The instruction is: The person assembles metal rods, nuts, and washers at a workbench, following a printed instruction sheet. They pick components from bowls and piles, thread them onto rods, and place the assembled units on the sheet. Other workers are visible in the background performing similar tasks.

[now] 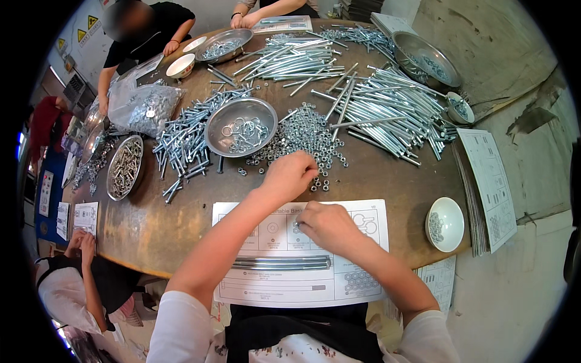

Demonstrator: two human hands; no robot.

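Note:
My left hand (293, 174) reaches to the near edge of a pile of small hex nuts (302, 130), its fingers curled together; what they pinch, if anything, is hidden. Over a printed parts sheet (242, 296) my right hand (330, 225) is closed, its thumb and fingertips low on the paper. A small greyish piece shows at those fingertips, too small to name. Several long metal rods (281, 262) lie side by side across the middle of the sheet, below both hands. Behind the left hand stands a steel bowl (213, 144) with ring-ended bolts in it.
Loose bolts (190, 124) spread left of the bowl. Long bolts (387, 109) heap at the right. A white bowl (445, 239) holds small pieces at the right edge. Paper stacks (490, 187) stand beyond it. Co-workers sit at the left (66, 296) and far side (148, 30).

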